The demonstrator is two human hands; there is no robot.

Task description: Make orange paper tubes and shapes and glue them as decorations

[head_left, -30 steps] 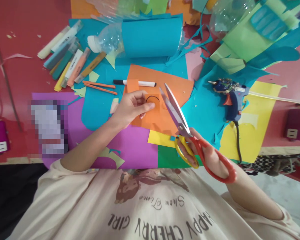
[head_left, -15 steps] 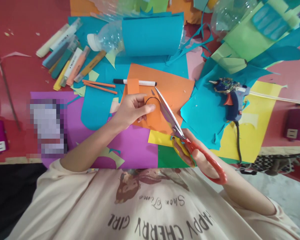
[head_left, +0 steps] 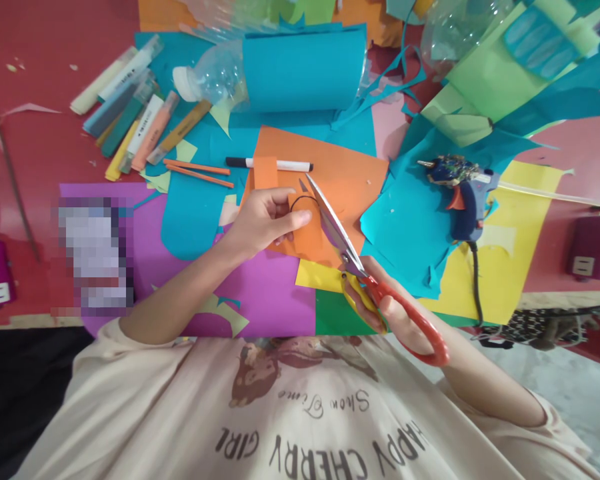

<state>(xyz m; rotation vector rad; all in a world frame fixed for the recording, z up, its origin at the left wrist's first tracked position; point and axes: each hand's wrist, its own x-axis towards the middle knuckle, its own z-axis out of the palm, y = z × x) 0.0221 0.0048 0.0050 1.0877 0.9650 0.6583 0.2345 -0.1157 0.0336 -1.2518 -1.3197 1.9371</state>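
My left hand [head_left: 263,221] pinches a small orange paper piece [head_left: 307,230] that carries a black drawn curve, holding it above the coloured sheets. My right hand [head_left: 395,310] grips the red and yellow handles of a pair of scissors [head_left: 360,267]. The steel blades point up and left and straddle the right edge of the orange piece, close to the drawn curve. A larger orange sheet [head_left: 345,173] lies flat beneath.
A black-and-white marker [head_left: 270,163] lies above my left hand. Several pens and glue sticks [head_left: 135,123] sit at upper left. A bottle wrapped in teal paper [head_left: 300,70] lies at the back. A blue glue gun [head_left: 463,190] with its cord rests at right.
My right hand has brought the scissors left and down onto the orange piece, and the blades have closed partly on its edge. My left hand has stayed in place.
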